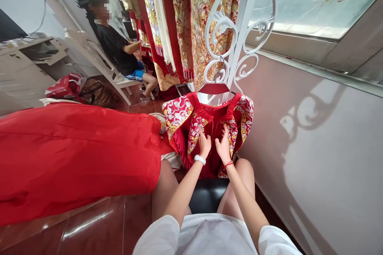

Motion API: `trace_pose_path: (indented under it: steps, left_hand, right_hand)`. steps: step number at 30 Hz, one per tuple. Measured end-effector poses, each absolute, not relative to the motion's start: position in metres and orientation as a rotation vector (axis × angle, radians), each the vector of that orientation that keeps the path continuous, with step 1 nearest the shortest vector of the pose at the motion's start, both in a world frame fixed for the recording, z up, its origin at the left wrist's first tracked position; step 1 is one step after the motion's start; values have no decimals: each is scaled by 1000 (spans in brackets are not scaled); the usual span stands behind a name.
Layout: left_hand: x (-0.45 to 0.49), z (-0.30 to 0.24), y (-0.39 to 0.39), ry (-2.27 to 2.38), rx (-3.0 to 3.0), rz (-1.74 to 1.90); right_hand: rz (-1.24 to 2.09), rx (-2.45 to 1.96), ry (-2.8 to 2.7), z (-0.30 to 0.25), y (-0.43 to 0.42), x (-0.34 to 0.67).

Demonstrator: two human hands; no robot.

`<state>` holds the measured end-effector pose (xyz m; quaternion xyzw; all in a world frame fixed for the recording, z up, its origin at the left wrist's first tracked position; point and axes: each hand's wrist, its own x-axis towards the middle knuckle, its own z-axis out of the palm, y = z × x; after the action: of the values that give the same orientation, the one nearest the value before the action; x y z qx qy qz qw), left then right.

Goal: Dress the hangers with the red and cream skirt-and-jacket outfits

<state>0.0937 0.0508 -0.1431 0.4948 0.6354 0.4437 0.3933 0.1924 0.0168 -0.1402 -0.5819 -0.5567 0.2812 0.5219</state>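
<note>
In front of me a red embroidered jacket (179, 113) with silver and gold patterns hangs on a hanger (214, 87). Its front is parted, showing the plain red inside, and its lower part reaches down between my knees. My left hand (204, 143) has its fingers on the left front edge, thumb pointing inward. On the opposite front edge, my right hand (223, 145) grips in a similar way. The fingertips of both hands are partly hidden by the cloth.
A large red cloth (80, 155) spreads over a surface at my left. Behind the jacket stands a white scrollwork rack (239, 40) beside hanging embroidered garments (203, 20). Another person (116, 48) sits on a white chair (92, 59). A wall (329, 147) lies close at right.
</note>
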Motion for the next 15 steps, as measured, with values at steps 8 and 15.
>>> trace_pose_path:
  steps: [8,15]
  left_hand:
    - [109,-184,77,1582,1054,1003]
    - [107,-220,65,1381,978,1072]
  right_hand:
    - [618,-1563,-1218,-163,-2,198]
    - [919,-1469,-1290,-184,5,194]
